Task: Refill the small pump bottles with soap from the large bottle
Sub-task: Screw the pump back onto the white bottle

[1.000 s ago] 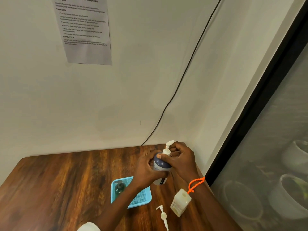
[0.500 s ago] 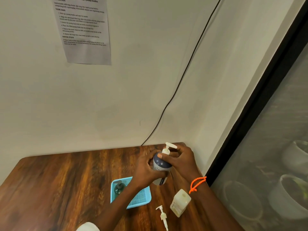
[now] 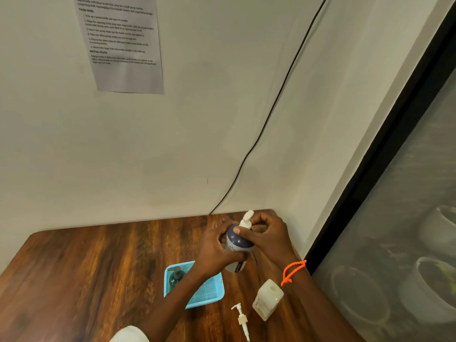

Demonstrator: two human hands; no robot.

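A dark blue and white pump bottle [image 3: 237, 243] is held upright above the wooden table [image 3: 98, 267]. My left hand [image 3: 217, 248] wraps its body from the left. My right hand [image 3: 269, 233] grips its neck just under the white pump head [image 3: 247, 218]. A squarish pale yellow bottle [image 3: 267, 298] stands open at the right, and its loose white pump [image 3: 241, 319] lies beside it on the table. A dark green pump bottle [image 3: 175, 276] lies in the blue tray [image 3: 209, 292].
The table sits in a corner, with a wall behind and a dark-framed glass panel [image 3: 394, 193] on the right. A black cable [image 3: 271, 107] runs down the wall to the table. A printed sheet [image 3: 121, 43] hangs on the wall.
The white pump head has turned between frames, its spout swinging from right to upward. Both hands stay around the bottle in nearly the same spot.
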